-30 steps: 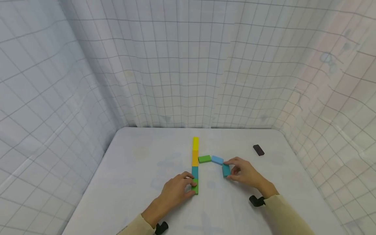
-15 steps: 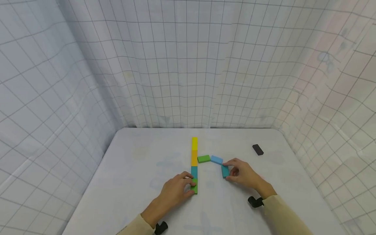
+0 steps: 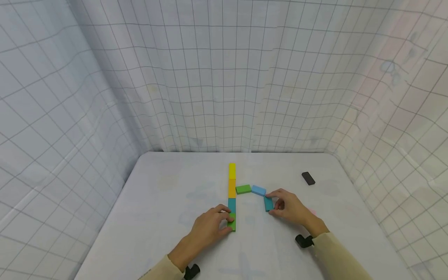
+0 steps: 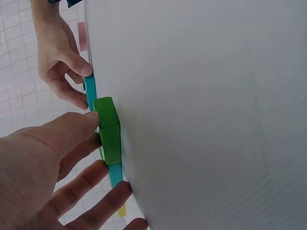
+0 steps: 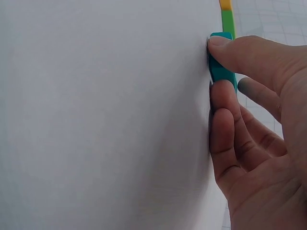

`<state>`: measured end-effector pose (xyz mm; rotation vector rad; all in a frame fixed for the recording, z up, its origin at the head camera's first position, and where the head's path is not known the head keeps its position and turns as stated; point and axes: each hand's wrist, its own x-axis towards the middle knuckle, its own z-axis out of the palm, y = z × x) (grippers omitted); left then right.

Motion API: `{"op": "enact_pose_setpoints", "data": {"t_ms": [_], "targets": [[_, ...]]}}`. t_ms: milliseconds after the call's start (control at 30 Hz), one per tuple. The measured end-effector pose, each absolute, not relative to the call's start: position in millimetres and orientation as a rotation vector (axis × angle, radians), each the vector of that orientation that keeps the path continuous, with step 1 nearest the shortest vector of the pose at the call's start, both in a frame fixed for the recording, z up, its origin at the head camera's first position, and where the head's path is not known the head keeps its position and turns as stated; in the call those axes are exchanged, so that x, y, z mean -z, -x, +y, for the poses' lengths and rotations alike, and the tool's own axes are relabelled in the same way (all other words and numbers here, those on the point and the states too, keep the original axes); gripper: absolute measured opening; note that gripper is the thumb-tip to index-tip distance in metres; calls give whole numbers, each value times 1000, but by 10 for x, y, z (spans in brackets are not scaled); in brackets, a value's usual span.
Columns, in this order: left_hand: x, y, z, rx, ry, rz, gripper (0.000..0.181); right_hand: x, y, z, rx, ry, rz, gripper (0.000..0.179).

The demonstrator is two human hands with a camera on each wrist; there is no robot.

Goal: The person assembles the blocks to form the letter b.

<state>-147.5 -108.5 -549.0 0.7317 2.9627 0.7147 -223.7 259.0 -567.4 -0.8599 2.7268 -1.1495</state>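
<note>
My left hand holds the green block at the near end of a straight column, thumb and fingers at its edges. Above it in that column lie a teal block, an orange block and a yellow block, end to end. My right hand pinches another teal block between thumb and fingers, flat on the table. A second green block and a light blue block run from the orange block towards this teal block, forming a bent line.
A black block lies alone at the back right of the white table. Something pink is partly hidden behind my right wrist in the head view. Gridded white curtains enclose the back and sides.
Both hands keep their hold in nearly the same places. The teal block in my right hand has turned slightly. More of the pink thing shows beside the right wrist.
</note>
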Motion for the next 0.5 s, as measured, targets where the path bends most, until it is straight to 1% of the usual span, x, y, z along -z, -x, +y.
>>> {"op": "enact_pose_setpoints", "data": {"t_ms": [500], "targets": [[5458,1460,-1085,-736,-736,2960,19,5699,2260,2591,1134,840,2744,57]]}}
